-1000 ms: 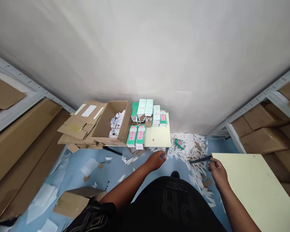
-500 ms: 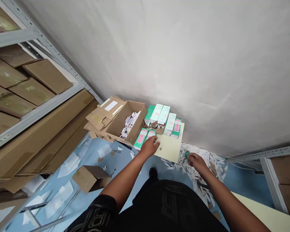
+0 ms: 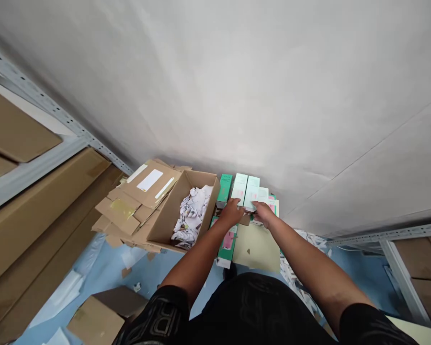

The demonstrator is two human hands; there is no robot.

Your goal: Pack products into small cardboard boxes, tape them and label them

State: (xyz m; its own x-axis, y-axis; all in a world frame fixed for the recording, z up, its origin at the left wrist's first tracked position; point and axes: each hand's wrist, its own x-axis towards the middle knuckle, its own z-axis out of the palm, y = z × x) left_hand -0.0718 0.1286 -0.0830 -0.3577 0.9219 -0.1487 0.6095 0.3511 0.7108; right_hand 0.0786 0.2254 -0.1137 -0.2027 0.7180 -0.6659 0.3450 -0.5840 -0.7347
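Two pale green boxes stand side by side near the wall, pink print on them. My left hand has its fingers closed at the lower left end of the left box. At the right box's lower right corner, my right hand grips with thumb and fingers, so the pair sits between both hands. A green box lies just left of them. Below my left wrist is a green and pink box, partly covered by my forearm. More pale boxes are half hidden behind my right hand.
An open carton with crumpled paper stands left of the boxes, beside flattened cardboard. A cream board lies under the boxes. Paper strips litter the blue floor. Racks flank both sides; another carton is at lower left.
Both hands have moved forward to the pale boxes, my right hand coming in from the right. The green piece it held is no longer visible. The view has shifted, with the boxes now lower.
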